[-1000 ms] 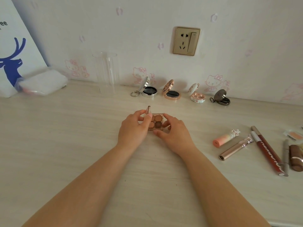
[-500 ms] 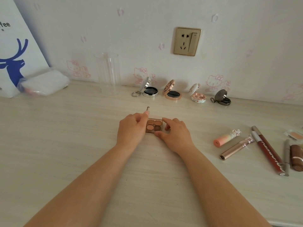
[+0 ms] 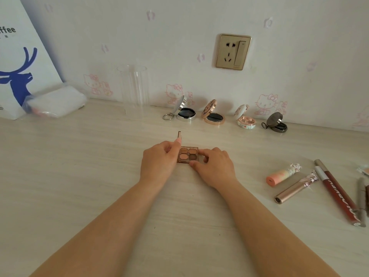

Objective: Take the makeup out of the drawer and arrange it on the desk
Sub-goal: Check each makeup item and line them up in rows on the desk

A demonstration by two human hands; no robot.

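I read this as a home bedroom: the wall carries pale cartoon-cat wallpaper (a domestic touch), a gold wall socket sits above a light wood-grain desk, and a white shopping bag leans in the corner.

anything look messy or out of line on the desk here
Nothing spilled or broken. The four open compacts sit in a neat row by the wall, but the lip products at the right lie loose at mixed angles, not lined up.
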